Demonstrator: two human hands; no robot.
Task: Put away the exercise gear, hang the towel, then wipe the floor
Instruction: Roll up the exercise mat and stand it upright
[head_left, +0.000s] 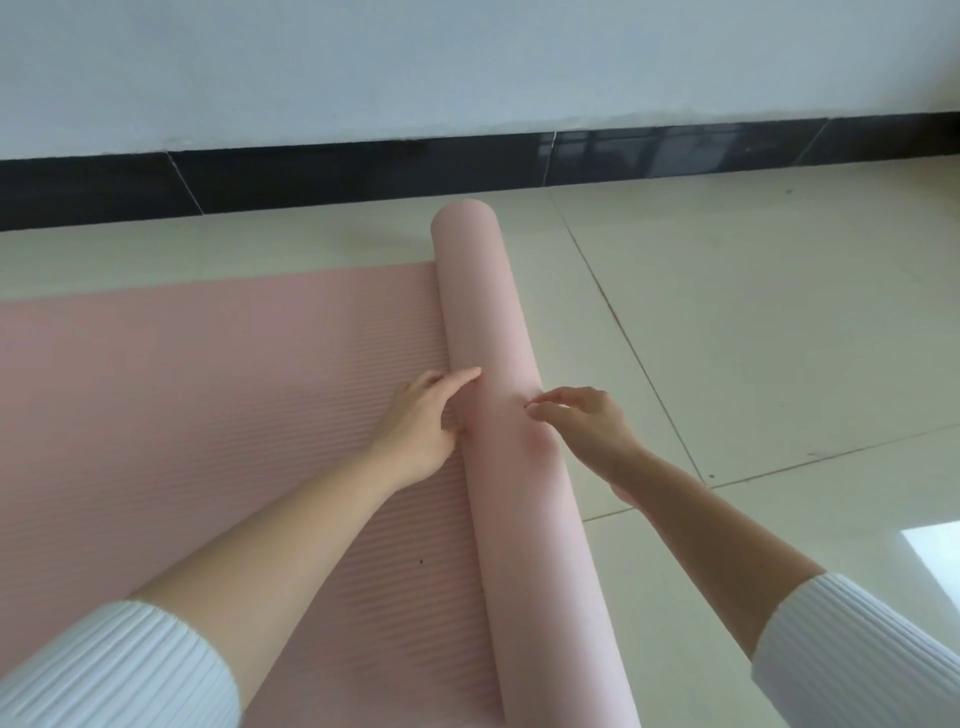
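A pink exercise mat (208, 395) lies on the tiled floor, its ribbed flat part stretching to the left. Its right end is rolled into a long tube (483, 312) that runs from the wall side down to the bottom edge. My left hand (421, 421) lies against the left side of the roll, fingers fairly straight, index finger resting on top of it. My right hand (582, 421) touches the right side of the roll with loosely curled fingers, their tips pressing into the foam. Neither hand wraps around the roll.
Cream floor tiles (753, 322) with dark grout lines spread to the right of the mat. A black skirting strip (363, 171) runs along the foot of a pale wall (467, 62) behind the mat. White ribbed sleeves cover both upper forearms.
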